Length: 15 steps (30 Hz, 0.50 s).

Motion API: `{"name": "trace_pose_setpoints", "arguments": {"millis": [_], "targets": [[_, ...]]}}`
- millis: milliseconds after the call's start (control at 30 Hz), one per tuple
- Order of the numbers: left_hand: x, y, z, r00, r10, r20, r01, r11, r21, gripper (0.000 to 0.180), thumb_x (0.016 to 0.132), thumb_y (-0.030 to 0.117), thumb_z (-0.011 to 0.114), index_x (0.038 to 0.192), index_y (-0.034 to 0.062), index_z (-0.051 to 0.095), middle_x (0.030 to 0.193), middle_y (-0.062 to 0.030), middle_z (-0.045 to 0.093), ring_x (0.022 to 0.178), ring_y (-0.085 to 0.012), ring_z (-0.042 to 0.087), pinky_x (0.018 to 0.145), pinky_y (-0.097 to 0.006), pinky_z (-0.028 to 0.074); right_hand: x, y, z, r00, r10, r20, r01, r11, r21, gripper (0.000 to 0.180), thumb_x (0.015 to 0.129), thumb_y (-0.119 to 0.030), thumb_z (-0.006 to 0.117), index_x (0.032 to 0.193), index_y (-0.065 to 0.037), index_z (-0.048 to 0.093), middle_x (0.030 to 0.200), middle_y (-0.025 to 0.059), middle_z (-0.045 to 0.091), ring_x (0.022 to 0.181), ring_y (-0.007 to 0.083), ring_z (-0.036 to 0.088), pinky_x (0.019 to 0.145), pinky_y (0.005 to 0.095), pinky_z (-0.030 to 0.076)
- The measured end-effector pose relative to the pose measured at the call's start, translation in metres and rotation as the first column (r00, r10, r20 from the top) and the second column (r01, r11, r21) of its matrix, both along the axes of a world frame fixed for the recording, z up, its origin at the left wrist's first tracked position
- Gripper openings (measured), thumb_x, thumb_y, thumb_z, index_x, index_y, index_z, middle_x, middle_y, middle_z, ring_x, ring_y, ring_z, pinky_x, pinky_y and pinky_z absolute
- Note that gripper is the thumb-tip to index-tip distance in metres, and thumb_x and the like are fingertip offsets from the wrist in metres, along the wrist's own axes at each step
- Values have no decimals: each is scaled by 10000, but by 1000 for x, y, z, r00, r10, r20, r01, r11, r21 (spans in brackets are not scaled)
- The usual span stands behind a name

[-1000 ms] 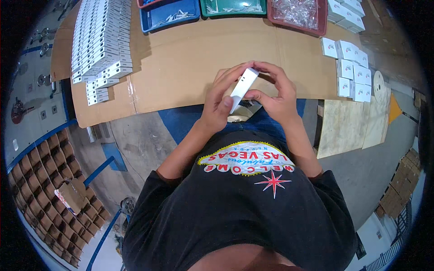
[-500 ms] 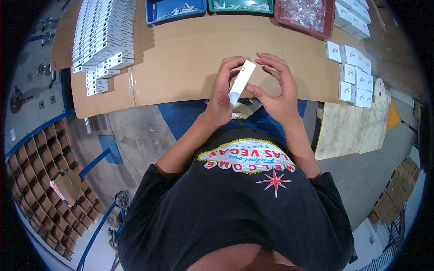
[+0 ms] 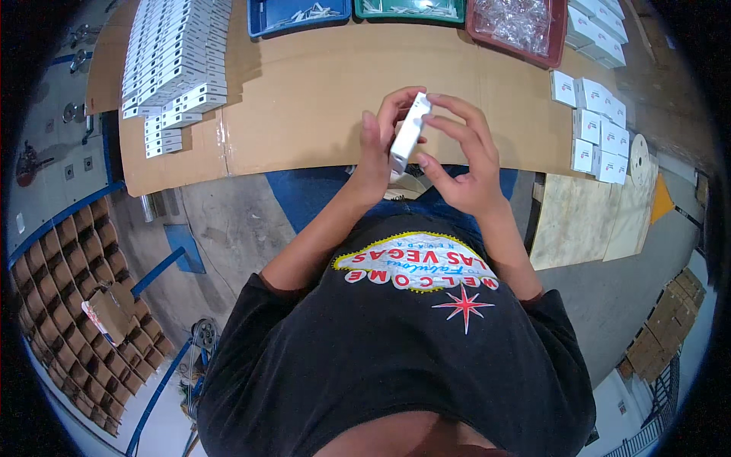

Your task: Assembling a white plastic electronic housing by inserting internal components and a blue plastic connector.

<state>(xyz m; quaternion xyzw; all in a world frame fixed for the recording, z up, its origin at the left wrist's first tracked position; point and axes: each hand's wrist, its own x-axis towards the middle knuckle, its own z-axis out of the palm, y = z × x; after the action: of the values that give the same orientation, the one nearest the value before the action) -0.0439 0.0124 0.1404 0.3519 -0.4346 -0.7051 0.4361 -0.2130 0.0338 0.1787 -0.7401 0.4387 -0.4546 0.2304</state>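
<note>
From the head camera, a slim white box (image 3: 407, 133) stands nearly upright between both hands, above the near edge of a cardboard-covered table (image 3: 320, 99). Flattened white cartons (image 3: 177, 61) lie in long overlapping rows on the table's far left, with a few shorter ones stepped out at the near end of the stack. Along the far edge sit three trays — a blue tray (image 3: 297, 15), a green tray (image 3: 411, 9) and a red tray (image 3: 512, 23) filled with clear, glinting bits too small to tell apart. On the right, small square white boxes (image 3: 594, 126) with a dark mark on top lie in a loose cluster near the table's corner. The middle of the cardboard, between the cartons and the hands, lies bare. Below the table's edge a blue surface (image 3: 320, 194) shows, then grey floor; a grid of brown cardboard dividers (image 3: 68, 305) fills the lower left. The left hand (image 3: 373, 156) curls around the box's left side, thumb raised against it. The right hand (image 3: 464, 156) pinches the box from the right, fingertips (image 3: 428, 116) at its upper end and thumb near its lower end, the remaining fingers loosely spread.
</note>
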Motion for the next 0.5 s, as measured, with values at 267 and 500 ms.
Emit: {"name": "trace_pose_setpoints", "arguments": {"millis": [267,500], "targets": [[-12,9,6,960,16,-280,110,897,429,974,942,868,135,1327,78,554,1076,-34,586,943,-126,589,819,-277,498,15,-2,-19,1000,8,6,-7,993,-120,234,777,-86,762,999,-55,695,1096,125,656,1023,322,633,884,421,481],[-14,20,-5,976,-83,-203,152,922,356,1039,936,866,100,1432,47,504,1296,-107,619,1238,-201,601,1050,-361,498,20,-4,-36,993,-39,112,55,988,-144,106,772,-71,659,869,-55,620,942,111,617,850,294,583,780,412,438]]}}
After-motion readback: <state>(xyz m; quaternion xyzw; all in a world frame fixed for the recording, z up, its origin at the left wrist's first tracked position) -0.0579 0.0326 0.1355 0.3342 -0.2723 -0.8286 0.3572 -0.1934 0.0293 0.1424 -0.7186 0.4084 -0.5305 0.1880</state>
